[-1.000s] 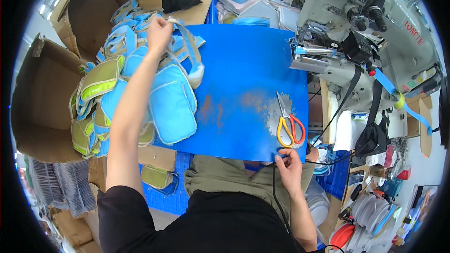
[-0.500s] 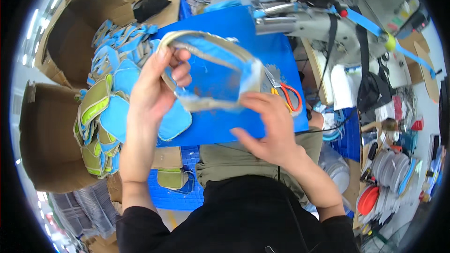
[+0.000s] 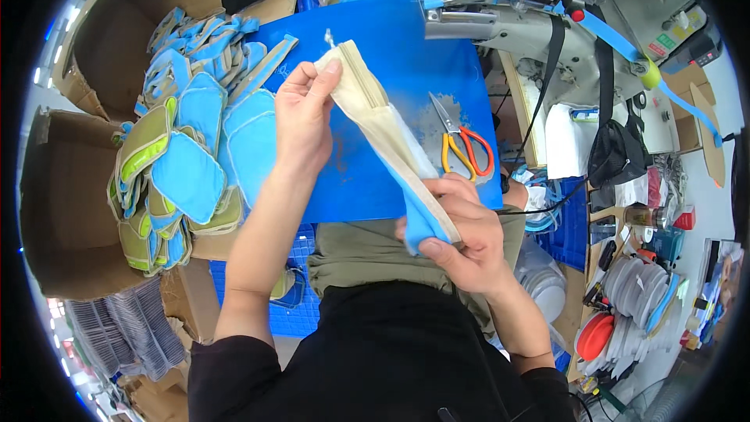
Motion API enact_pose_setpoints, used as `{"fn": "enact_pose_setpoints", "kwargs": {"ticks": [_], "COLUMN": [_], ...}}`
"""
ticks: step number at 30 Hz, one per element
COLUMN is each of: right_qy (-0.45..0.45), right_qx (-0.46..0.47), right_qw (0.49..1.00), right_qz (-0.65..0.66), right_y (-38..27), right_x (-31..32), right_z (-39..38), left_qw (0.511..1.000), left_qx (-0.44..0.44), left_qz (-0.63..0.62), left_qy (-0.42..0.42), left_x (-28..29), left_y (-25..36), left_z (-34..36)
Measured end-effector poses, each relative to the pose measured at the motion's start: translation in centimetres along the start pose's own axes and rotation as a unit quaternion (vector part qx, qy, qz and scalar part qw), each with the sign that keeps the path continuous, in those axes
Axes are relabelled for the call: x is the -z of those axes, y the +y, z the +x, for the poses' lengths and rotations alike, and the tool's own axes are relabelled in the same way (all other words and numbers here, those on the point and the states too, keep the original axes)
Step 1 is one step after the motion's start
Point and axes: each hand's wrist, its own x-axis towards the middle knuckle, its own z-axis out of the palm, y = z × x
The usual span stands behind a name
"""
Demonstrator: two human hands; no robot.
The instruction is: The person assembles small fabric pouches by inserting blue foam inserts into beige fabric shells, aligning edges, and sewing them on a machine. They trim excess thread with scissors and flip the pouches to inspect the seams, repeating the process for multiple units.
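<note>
A beige and light-blue fabric band with a zipper (image 3: 366,98) stretches slantwise between my hands, above a blue work surface (image 3: 351,203). Its upper end is pinched between the thumb and fingers of my left hand (image 3: 303,121). Lower and to the right, my right hand (image 3: 471,238) grips the other end, where the blue lining is folded over. A pair of scissors (image 3: 467,148) with red and yellow handles lies on the surface, just beyond my right hand. Left of my left hand is a pile of blue-lined, olive-edged fabric panels (image 3: 187,176).
Further back on the left lie bundled blue and beige bands (image 3: 195,55). Two cardboard boxes (image 3: 58,203) stand along the left side. A sewing machine arm (image 3: 500,25) reaches in from the upper right, and a black cable (image 3: 547,207) runs at the right.
The band was held spread as an open loop; now it is drawn narrow and slanting. My left hand has moved right, and my right hand has closed around the lower end.
</note>
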Motion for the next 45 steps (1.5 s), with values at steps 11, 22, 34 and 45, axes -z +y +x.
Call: {"fn": "enact_pose_setpoints", "kwargs": {"ticks": [11,22,34,45], "right_qy": [0.434,0.13,0.172,0.296], "right_qx": [-0.094,-0.373,-0.149,-0.268], "right_qw": [0.857,0.888,0.706,0.606], "right_qz": [-0.262,0.236,0.67,0.688], "right_y": [7.2,5.6,5.8,7.4], "right_x": [5.6,6.1,7.2,3.4], "right_z": [-2.4,-4.4,-5.4,-6.9], "left_qw": [0.945,0.913,0.889,0.859], "left_qx": [-0.102,-0.131,0.337,0.259], "left_qz": [0.288,0.386,0.034,-0.42], "left_qy": [-0.12,-0.018,-0.307,-0.135], "left_x": [-1.4,0.9,4.0,3.7], "left_y": [-0.8,-3.5,-2.5,-3.0], "left_z": [-10.6,-9.6,-10.6,-8.0]}}
